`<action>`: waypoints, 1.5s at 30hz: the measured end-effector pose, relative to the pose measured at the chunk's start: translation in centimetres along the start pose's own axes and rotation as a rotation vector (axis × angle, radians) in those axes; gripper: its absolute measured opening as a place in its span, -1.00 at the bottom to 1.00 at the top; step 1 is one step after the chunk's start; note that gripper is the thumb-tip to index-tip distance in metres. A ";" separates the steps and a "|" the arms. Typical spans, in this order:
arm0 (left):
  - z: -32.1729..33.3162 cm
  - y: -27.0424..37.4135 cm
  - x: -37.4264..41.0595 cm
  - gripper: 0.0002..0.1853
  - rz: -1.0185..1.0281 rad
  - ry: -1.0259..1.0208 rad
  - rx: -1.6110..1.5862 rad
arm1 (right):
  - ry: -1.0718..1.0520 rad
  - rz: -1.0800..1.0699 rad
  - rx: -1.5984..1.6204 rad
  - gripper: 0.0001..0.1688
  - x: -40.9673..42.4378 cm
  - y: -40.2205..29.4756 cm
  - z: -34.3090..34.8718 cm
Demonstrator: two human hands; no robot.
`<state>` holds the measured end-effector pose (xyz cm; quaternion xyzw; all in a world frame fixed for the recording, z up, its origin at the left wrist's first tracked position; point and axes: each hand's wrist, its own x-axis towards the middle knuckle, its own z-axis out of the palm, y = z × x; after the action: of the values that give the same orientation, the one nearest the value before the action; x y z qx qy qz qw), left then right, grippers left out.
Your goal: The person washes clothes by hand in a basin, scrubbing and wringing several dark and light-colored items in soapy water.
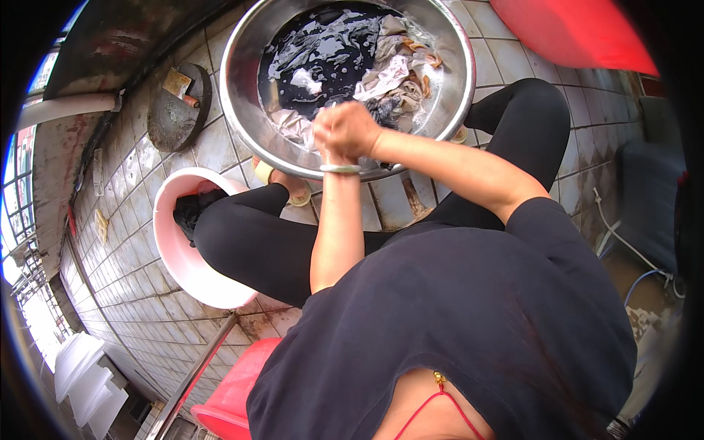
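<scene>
A large stainless-steel basin (237, 104) stands on the floor before me, with dark, sudsy water inside. My right hand (355, 126) is a fist over its near side, pressed against my left hand (329, 144), which it partly covers. A light bangle circles my left wrist. Wet dark patterned cloth (383, 110) shows beside and beneath the two fists, bunched in them; its full shape is hidden. Pale wet cloth (390, 74) with orange-brown parts is heaped at the basin's right side. Another pale cloth (292, 125) lies by my left hand.
A pink plastic tub (170, 258) holding black cloth (192, 212) stands beside my left knee. Beyond it, a round dark slab (170, 129) lies on the tiled floor. A red plastic chair or stool (236, 390) is at lower left, and a red plastic object (572, 30) at upper right.
</scene>
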<state>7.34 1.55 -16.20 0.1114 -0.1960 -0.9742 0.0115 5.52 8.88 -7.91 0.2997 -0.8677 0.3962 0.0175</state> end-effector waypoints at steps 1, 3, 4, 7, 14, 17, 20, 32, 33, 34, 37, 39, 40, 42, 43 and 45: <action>-4.3 1.3 0.4 -0.69 0.000 -0.351 -0.139 | 0.042 -0.128 -0.062 -0.63 -1.3 -2.1 0.5; -4.7 -0.8 1.1 -0.69 0.078 -0.397 -0.026 | -0.183 0.029 -0.052 -0.64 -1.2 -0.9 1.1; -5.1 -1.2 1.2 -0.70 0.133 -0.409 0.032 | -0.134 0.034 -0.051 -0.64 -0.1 -0.8 -0.4; 5.8 -2.0 -0.9 -0.73 -0.144 0.465 0.366 | 0.097 0.108 -0.200 -0.62 2.6 5.2 -2.6; -1.5 -1.7 -0.7 -0.72 0.051 0.188 0.120 | 0.017 -0.124 -0.019 -0.66 -2.8 0.8 1.2; 6.3 -0.7 -1.3 -0.73 -0.265 0.382 0.174 | -0.046 0.110 -0.152 -0.58 1.8 4.0 -3.6; 9.0 0.0 0.8 -0.80 -0.159 0.215 0.362 | -0.460 0.201 0.034 -0.52 4.7 7.7 -7.3; 19.8 11.6 3.9 -0.32 -0.106 -0.614 1.103 | -0.346 0.346 0.868 -0.65 5.4 1.8 -16.8; 19.2 12.2 4.4 -0.27 -0.217 -0.665 1.328 | -0.291 0.383 1.000 -0.68 5.8 1.7 -17.8; 18.7 12.6 4.8 -0.21 -0.335 -0.710 1.553 | -0.231 0.420 1.132 -0.70 5.9 1.7 -18.6; 15.8 11.1 6.6 -0.37 -0.073 -0.763 1.825 | -0.107 0.483 1.367 -0.73 6.1 5.0 -20.6; 13.7 10.0 8.4 -0.44 0.029 -0.848 1.870 | -0.118 0.427 1.506 -0.63 6.1 5.5 -21.9; 13.1 9.5 8.6 -0.42 0.022 -0.816 1.872 | -0.131 0.383 1.571 -0.60 6.0 4.8 -22.5; 12.4 8.0 8.8 -0.33 -0.268 -0.614 1.447 | -0.148 0.293 1.699 -0.53 5.7 3.7 -23.4; 11.7 7.5 9.1 -0.22 -0.299 -0.588 1.397 | -0.229 0.260 1.778 -0.45 5.7 4.2 -23.3; 11.5 6.0 9.7 -0.12 -0.206 -0.683 1.241 | -0.235 0.275 1.791 -0.45 5.7 4.5 -22.8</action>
<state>-4.83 -0.25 -5.62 -0.1961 -0.6953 -0.6594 -0.2078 -6.29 24.13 6.21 0.1337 -0.2601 0.8870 -0.3573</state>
